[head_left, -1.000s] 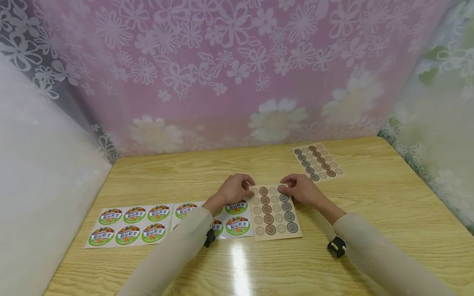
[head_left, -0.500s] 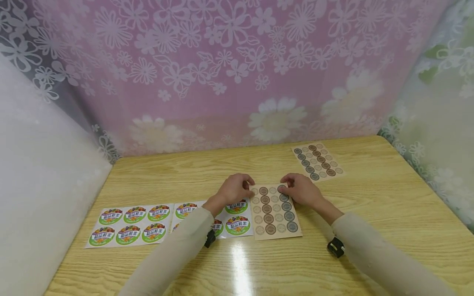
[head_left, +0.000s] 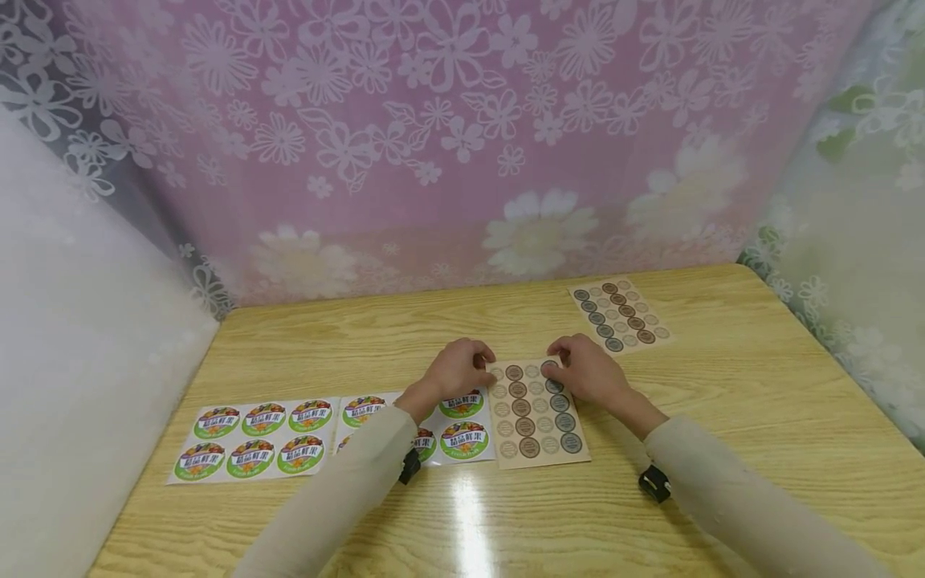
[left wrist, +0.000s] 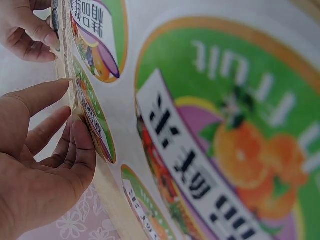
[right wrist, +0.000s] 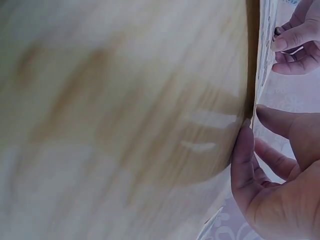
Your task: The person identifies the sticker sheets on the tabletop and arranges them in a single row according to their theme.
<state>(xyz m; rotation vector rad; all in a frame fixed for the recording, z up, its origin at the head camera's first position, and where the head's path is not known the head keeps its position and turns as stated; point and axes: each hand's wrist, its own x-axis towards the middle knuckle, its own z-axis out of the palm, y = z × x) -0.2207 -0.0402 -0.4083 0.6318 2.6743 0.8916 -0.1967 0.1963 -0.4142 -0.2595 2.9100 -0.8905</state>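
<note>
A tan sticker sheet [head_left: 538, 413] with rows of round brown, grey and pale stickers lies on the table in the head view. My left hand [head_left: 455, 371] holds its top left corner, thumb on the face of the sheet. At the top right corner my right hand [head_left: 588, 373] pinches the sheet, its thumb over a grey sticker. In the right wrist view, the right hand's thumb [right wrist: 275, 120] and fingers meet at the sheet's edge. The left wrist view shows the left hand [left wrist: 40, 150] with its fingers bent at the sheet's edge.
Two white sheets of round green fruit stickers lie to the left, a left one [head_left: 253, 441] and one [head_left: 437, 429] partly under my left forearm. Another tan sticker sheet [head_left: 620, 315] lies at the back right. Patterned cloth [head_left: 462, 160] stands behind the wooden table [head_left: 325, 345].
Both hands stay at the top corners of the tan sticker sheet. The right hand and forearm have shifted very slightly; the sheets lie practically where they were.
</note>
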